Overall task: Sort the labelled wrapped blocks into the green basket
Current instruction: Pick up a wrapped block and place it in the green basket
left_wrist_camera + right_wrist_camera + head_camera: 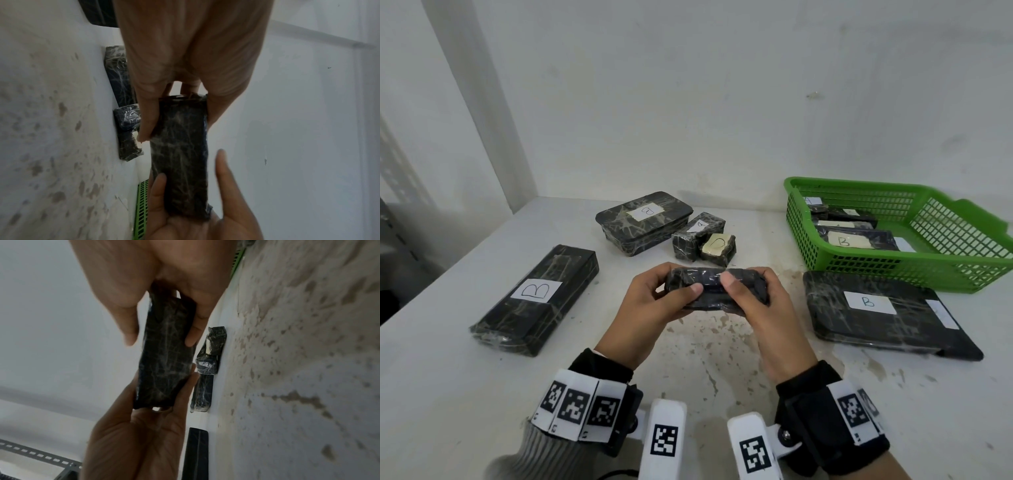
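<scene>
Both hands hold one black wrapped block level above the middle of the table. My left hand grips its left end, thumb on the near face. My right hand grips its right end the same way. No label shows on this block in any view. In the left wrist view the block runs from my left hand down to the right hand. In the right wrist view my right hand pinches the block. The green basket stands at the right and holds several wrapped blocks, one marked B.
On the white table lie a long block marked B at the left, a box-shaped block marked B at the back, two small blocks beside it, and a flat block marked B in front of the basket. A wall closes the back.
</scene>
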Tool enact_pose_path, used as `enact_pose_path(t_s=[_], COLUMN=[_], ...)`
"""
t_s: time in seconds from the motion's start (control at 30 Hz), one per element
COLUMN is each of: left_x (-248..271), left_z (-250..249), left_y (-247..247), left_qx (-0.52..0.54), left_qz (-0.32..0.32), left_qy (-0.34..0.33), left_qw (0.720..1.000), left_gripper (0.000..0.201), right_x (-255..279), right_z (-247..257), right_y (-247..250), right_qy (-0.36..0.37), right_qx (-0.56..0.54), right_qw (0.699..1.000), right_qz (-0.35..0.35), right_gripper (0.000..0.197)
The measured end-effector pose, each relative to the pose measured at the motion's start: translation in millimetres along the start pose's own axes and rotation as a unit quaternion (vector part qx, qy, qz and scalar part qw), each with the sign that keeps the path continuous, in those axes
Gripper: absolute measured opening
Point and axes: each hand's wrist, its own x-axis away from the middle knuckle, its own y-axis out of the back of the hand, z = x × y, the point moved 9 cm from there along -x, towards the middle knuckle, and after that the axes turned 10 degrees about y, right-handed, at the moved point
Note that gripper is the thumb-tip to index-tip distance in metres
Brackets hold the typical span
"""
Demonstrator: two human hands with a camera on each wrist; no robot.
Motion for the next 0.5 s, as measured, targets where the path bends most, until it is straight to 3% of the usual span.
enact_pose_path(t_s=[0.07,0.2,0.37,0.5], left_x=[-0.2,-0.5,-0.8,-0.5], left_z=[1.3,2.4,3.2,1.5], left_y=[2.1,-0.4,-0.3,-0.6], left_qx=[0.019,0.030,0.030,0.021], left_qz=[0.002,0.021,0.011,0.011], left_qy=[0.014,0.027,0.011,-0.003], left_qw=[1.000,0.999,0.999,1.000], left_gripper=[0.034,0.035,0.037,0.035], right_x=[1.2,-0.5,-1.9,0.1], right_z=[3.0,10.3,6.5,4.5], right_y=[-2.3,2.2,2.8,-1.4], right_qy=[0.000,0.033,0.017,-0.001], right_qx=[0.008,0.040,0.029,-0.007], right_qw=[1.000,0.999,0.999,1.000], right_qz=[0.013,-0.002,0.001,0.004], right_gripper=[0.048,0.034,0.029,0.048])
